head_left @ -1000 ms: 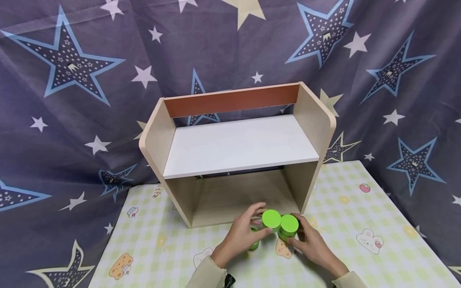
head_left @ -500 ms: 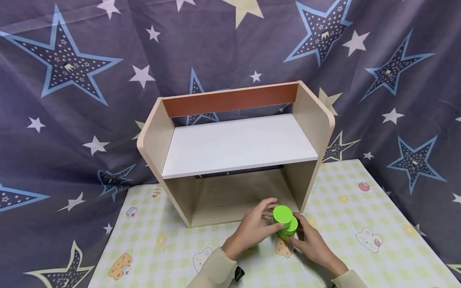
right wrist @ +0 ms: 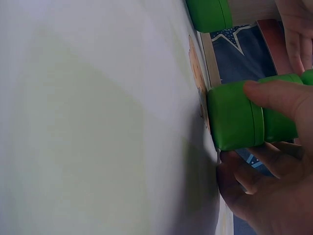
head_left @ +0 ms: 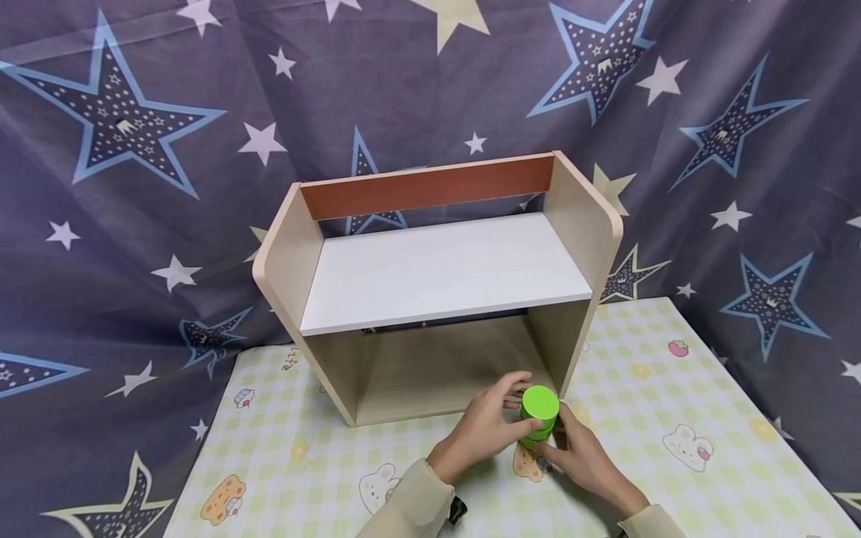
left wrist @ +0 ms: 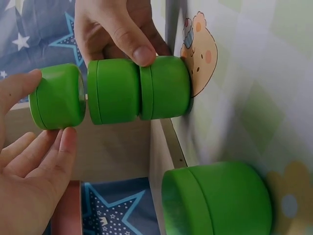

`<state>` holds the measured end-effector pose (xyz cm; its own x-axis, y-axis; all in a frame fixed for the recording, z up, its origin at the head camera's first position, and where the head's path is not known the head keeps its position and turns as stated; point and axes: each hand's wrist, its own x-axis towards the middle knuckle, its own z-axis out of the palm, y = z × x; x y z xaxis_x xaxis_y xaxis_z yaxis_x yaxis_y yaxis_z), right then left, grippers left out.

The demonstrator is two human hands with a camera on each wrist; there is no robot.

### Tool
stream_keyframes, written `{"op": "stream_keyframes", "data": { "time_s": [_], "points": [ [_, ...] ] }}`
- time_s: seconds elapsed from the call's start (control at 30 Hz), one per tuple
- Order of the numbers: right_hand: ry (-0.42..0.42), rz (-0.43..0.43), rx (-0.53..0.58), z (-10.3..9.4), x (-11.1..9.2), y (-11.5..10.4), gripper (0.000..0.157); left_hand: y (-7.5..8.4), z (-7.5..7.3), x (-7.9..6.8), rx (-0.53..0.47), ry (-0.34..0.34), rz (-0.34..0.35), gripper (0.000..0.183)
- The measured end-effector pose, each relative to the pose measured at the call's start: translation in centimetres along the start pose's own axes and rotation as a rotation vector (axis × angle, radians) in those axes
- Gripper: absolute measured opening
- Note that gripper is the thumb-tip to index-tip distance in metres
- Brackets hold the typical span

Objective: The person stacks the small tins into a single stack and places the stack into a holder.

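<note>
My left hand (head_left: 487, 426) pinches a small round green jar (left wrist: 57, 98) between thumb and fingertips. That jar hangs just above a stack of two similar jars, with a narrow gap below it in the left wrist view. The stack's upper jar (left wrist: 117, 90) sits on the lower jar (left wrist: 168, 93), which stands on the tablecloth. Around the stack's base, my right hand (head_left: 584, 452) holds the lower jar, thumb on one side and fingers on the other. Another green jar (left wrist: 225, 200) stands apart on the table; in the head view my left hand hides it.
Right behind the hands stands a wooden shelf unit with a white upper board (head_left: 444, 269) and an open lower compartment (head_left: 437, 370). A checked tablecloth (head_left: 673, 403) with cartoon prints covers the table. A dark star-patterned curtain (head_left: 417, 75) hangs behind.
My left hand has carried its jar to the right, from beside the stack to above it. The right hand has stayed at the stack. The separate jar is now hidden in the head view.
</note>
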<state>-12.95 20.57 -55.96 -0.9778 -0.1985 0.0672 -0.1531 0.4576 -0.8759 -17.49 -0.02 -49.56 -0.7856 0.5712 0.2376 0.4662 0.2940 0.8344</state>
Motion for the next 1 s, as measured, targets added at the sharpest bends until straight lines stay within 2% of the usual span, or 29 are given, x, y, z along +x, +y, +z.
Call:
{"op": "stream_keyframes", "data": {
  "time_s": [0.2, 0.63, 1.0],
  "points": [
    [0.002, -0.009, 0.001, -0.05, 0.06, 0.04, 0.065, -0.1, 0.18, 0.13, 0.02, 0.002, 0.015, 0.068],
    [0.002, 0.017, 0.006, 0.04, 0.07, 0.16, 0.068, -0.28, 0.4, 0.04, 0.03, -0.002, -0.006, 0.068],
    [0.01, 0.007, -0.002, 0.07, -0.01, 0.23, 0.068, -0.34, 0.68, -0.09, 0.025, 0.001, -0.013, 0.066]
  ]
}}
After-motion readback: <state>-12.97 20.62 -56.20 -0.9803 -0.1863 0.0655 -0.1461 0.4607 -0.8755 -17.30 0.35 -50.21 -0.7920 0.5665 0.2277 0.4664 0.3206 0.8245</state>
